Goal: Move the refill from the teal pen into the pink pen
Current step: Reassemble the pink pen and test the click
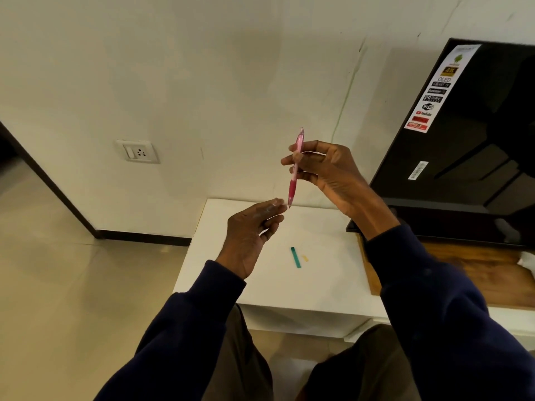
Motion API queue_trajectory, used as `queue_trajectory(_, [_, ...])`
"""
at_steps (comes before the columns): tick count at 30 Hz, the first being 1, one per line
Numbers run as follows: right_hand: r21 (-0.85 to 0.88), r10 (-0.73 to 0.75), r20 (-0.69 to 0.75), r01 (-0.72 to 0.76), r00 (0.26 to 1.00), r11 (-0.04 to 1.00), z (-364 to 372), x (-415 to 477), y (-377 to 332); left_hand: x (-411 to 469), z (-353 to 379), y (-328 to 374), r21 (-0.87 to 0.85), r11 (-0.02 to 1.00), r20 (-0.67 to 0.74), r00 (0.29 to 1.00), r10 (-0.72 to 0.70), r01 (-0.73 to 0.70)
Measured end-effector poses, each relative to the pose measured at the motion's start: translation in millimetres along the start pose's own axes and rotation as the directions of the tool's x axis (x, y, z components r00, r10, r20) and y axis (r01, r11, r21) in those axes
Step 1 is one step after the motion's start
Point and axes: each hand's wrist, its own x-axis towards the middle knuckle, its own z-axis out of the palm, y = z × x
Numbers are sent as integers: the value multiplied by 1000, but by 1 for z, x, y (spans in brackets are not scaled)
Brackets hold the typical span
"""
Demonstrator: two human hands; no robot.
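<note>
The right hand [327, 172] held the pink pen [295, 169] nearly upright above the white table [318, 285], fingers pinched closed around the barrel at mid-length, tip pointing down. The left hand [252, 230] was at the pen's 7 o'clock, its fingertips [279, 205] narrowed against the pen's tip; whether they gripped a small part there could not be determined. The refill itself was not distinguishable.

A pen of this kind is judged light and rigid, with a smooth plastic barrel that may slip; the darker grip section near the tip offers the surest hold. A thin refill would likely bend if forced.

On the table, at the hands' 6 o'clock, lay a teal piece [296, 257] with a small yellowish bit [304, 258] just beside it. A television [469, 140] stood at 3 o'clock and a wall socket [138, 151] at 9 o'clock, both well apart from the work. Nothing obstructed the hands.
</note>
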Motion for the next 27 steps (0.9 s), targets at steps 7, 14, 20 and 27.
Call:
queue_trajectory(7, [-60,191,-119,-199,974,978,-16,11,87,44,-53,-38,64,997,-179,983,-33,45])
queue_trajectory(14, [-107,431,-202,-457,879,883,-16,34,216,108,-98,-96,156,964,-325,933,-155,215])
queue_trajectory(20, [-271,515,-261,-574,816,773,-8,46,305,148,-120,-135,346,892,-357,920,-162,291])
queue_trajectory(27, [-496,430,-292,-520,854,696,-1,51,358,178,-133,-170,468,810,-418,896,-148,352])
